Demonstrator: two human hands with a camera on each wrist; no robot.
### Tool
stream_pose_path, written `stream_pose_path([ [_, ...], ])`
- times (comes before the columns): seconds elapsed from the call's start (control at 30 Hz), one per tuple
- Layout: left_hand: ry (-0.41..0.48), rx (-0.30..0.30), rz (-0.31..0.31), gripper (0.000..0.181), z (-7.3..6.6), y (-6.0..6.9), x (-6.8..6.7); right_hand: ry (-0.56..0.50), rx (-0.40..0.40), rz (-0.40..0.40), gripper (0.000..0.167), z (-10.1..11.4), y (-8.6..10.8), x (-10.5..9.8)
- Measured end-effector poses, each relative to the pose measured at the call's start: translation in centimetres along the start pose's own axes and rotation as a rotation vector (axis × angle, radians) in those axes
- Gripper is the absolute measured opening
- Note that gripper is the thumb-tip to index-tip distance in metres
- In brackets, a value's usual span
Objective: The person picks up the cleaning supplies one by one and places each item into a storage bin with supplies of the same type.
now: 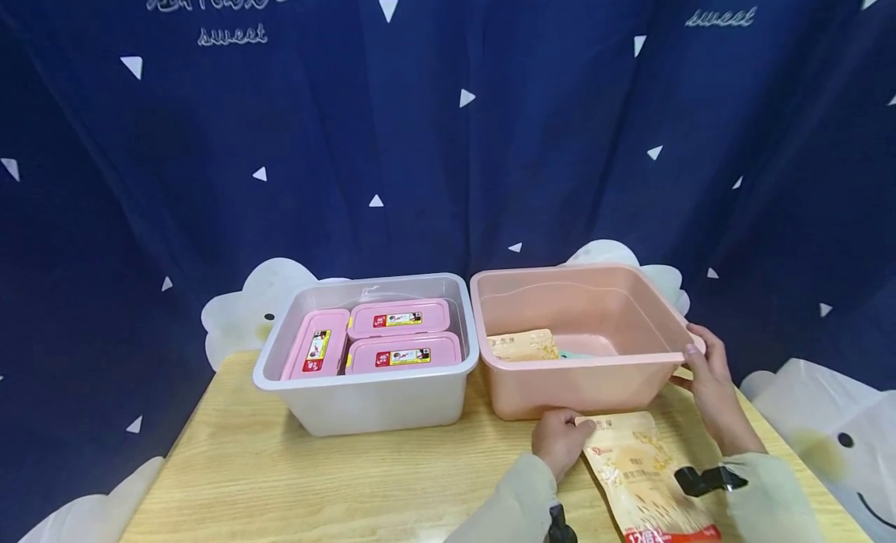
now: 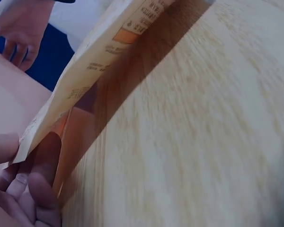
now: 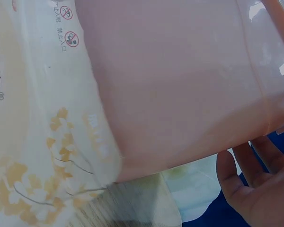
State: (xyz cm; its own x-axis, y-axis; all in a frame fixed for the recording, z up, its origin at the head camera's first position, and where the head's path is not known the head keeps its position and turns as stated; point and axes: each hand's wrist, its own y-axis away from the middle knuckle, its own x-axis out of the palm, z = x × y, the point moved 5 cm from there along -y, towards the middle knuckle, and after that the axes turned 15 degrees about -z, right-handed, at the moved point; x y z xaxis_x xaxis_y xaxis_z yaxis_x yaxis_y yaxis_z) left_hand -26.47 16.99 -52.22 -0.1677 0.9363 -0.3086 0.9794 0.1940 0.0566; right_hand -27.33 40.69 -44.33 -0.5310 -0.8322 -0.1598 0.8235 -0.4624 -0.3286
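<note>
My left hand (image 1: 558,443) pinches the top left corner of a cream packet (image 1: 640,481) with yellow flower prints and a red bottom band. In the left wrist view, the packet (image 2: 80,75) tilts above the table, its edge between thumb and fingers. My right hand (image 1: 714,387) holds the front right corner of a pink plastic bin (image 1: 574,383), thumb at the rim and fingers round the side. The right wrist view shows those fingertips (image 3: 227,170) against the bin's edge. Inside the bin lie a similar cream packet (image 1: 525,345) and something teal, mostly hidden.
Left of the pink bin stands a light grey bin (image 1: 378,407) with three pink-lidded boxes (image 1: 399,317) inside. Both bins sit side by side on a wooden table (image 1: 336,481). A dark blue curtain (image 1: 420,138) with white triangles hangs behind.
</note>
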Motion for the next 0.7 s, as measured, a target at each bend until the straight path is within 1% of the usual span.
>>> stream_pose_path([
  [0.07,0.03,-0.013,0.0,0.035,0.1,-0.1,-0.1,0.017,-0.009,0.0,0.047,0.1,0.0,0.1],
  [0.13,0.064,-0.01,0.001,0.028,0.1,0.0,-0.2,0.018,-0.011,-0.002,0.047,0.1,0.0,0.1],
  [0.23,0.115,-0.019,-0.002,0.015,0.0,0.1,-0.4,-0.003,-0.011,-0.005,0.045,0.2,0.1,0.1],
  [0.33,0.187,-0.027,0.012,0.005,-0.2,0.4,-0.5,-0.017,-0.013,-0.006,0.044,0.2,0.1,0.0],
  [0.4,0.24,-0.031,0.033,0.003,-0.2,0.5,-0.5,-0.009,-0.014,-0.004,0.045,0.2,0.1,0.0],
  [0.5,0.297,-0.017,0.088,0.006,-0.5,0.7,-0.7,0.023,-0.015,-0.004,0.046,0.2,0.1,0.0],
  [0.57,0.308,-0.011,0.123,0.008,-0.8,0.8,-1.0,0.046,-0.015,-0.002,0.048,0.1,0.1,0.1],
  [0.7,0.297,0.011,0.184,0.008,-1.9,1.2,-1.6,0.079,-0.018,0.001,0.049,0.0,0.0,0.1],
])
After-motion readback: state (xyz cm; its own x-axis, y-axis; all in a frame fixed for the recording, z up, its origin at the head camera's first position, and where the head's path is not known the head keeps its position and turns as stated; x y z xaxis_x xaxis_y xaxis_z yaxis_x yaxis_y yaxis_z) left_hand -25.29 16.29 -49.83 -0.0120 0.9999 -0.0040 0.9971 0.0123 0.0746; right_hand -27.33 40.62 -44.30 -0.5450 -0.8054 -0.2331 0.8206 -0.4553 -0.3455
